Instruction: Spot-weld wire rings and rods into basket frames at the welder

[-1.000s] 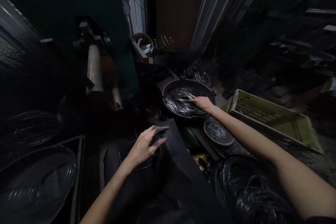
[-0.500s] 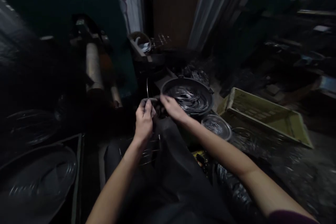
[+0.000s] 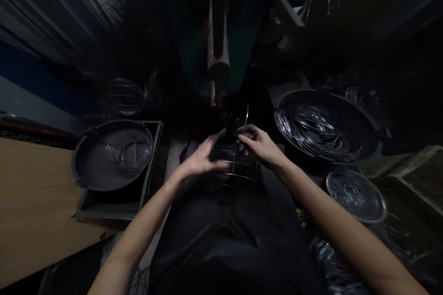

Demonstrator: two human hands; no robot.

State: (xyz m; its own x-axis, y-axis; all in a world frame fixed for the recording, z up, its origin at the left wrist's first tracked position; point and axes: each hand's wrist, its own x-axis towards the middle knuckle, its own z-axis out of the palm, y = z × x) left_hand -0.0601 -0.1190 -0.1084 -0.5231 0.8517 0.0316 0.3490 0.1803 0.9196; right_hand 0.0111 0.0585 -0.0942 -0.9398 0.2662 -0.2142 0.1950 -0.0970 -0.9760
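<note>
Pinched between the thumb and fingers of my right hand (image 3: 258, 145) is a thin bent metal wire (image 3: 247, 113), which curves upward from the fingertips. My left hand (image 3: 204, 156) has its thumb and fingers spread and is slightly blurred; nothing shows in its grasp. Just below and between the hands, a round wire frame (image 3: 233, 175) of thin curved rods rests at the lap, partly lost in shadow. Beyond the fingertips, the pale cylindrical arm of a machine (image 3: 218, 50) points toward me, with a narrower lower rod (image 3: 213, 92) beneath it.
To the right stands a wide dark basin (image 3: 368, 124) heaped with wire rings (image 3: 318, 133), beside a smaller round dish (image 3: 375, 209) of metal pieces. At left, another basin (image 3: 93, 166) with a few wire parts sits on a green-edged crate (image 3: 107, 214), near a tan panel (image 3: 34, 203).
My view has swung left, bringing the machine arm to the centre. My hands have moved apart: the left has opened, while the right now holds a wire.
</note>
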